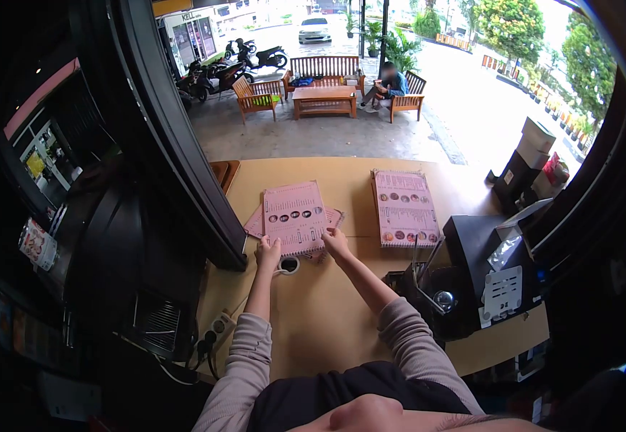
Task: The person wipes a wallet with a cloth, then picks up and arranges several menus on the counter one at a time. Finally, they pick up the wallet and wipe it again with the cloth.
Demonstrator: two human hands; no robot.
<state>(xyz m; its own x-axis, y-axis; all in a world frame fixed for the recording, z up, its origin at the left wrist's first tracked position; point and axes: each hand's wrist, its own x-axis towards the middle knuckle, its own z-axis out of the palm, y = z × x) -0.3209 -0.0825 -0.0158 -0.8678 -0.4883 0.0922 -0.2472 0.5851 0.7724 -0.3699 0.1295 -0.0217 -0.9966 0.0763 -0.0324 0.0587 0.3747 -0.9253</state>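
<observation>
A pink spiral-bound menu (293, 216) with a row of round pictures is held at its near corners. My left hand (268, 252) grips its lower left corner, and my right hand (336, 243) its lower right edge. More pink menus (333, 217) lie askew beneath it, their corners sticking out on both sides. To the right, a neat stack of pink menus (405, 207) rests on the wooden counter (342, 288). Just below the held menu is a round cable hole (289, 266) in the counter, near my left wrist.
A power strip (216, 330) with plugs sits at the counter's left edge. On the right stand a black machine (489, 252), a dark holder (442, 299) and a box dispenser (525, 162). A dark frame (176, 144) borders the left; outside, a person (393, 83) sits on a chair.
</observation>
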